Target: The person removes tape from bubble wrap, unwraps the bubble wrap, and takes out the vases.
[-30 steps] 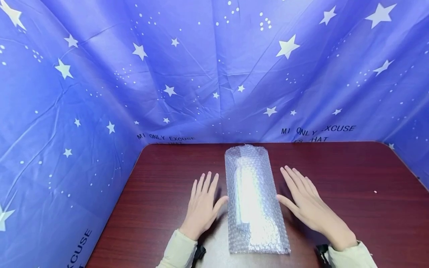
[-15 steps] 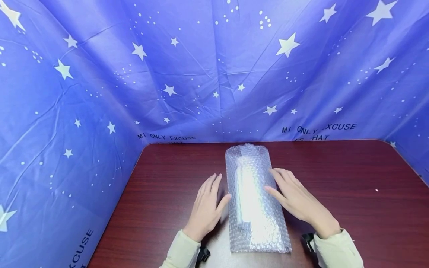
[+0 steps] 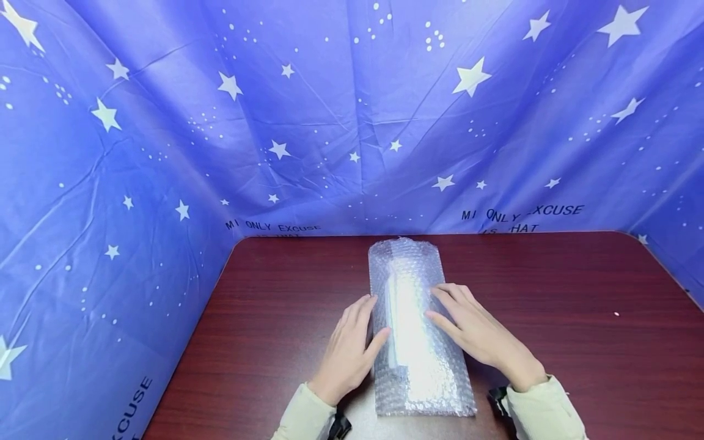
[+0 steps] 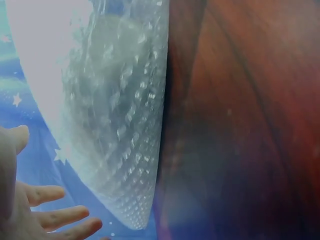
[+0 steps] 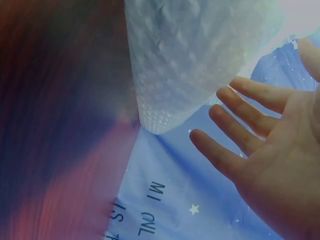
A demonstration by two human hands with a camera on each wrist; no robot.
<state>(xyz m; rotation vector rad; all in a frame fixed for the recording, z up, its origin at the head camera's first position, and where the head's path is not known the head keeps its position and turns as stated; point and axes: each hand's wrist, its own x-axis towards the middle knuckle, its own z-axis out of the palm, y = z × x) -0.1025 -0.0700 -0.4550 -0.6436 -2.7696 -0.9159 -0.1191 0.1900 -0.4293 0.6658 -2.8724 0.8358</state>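
A long bubble-wrap pouch [image 3: 404, 391] lies flat on the table, its far end near the back edge. Something pale and flat seems to be inside, but glare hides its kind. My left hand [image 3: 342, 357] is at the pouch's left edge, the thumb reaching over the bubble wrap. From the right side my right hand [image 3: 484, 333] reaches over the other edge, thumb and fingertips above the wrap. Both hands have loosely extended fingers. In the right wrist view the fingers [image 5: 237, 130] are spread beside the pouch [image 5: 170, 65]; whether either hand touches it I cannot tell.
The dark red wooden table [image 3: 577, 366] runs back to a blue star-printed curtain [image 3: 352, 110], which also hangs along the left and right sides. A tiny white speck [image 3: 616, 314] lies on the table at the right.
Both hands have moved inward: the right hand left from the bare table to over the pouch's right edge, the left hand slightly right onto its left edge. The pouch stays in place.
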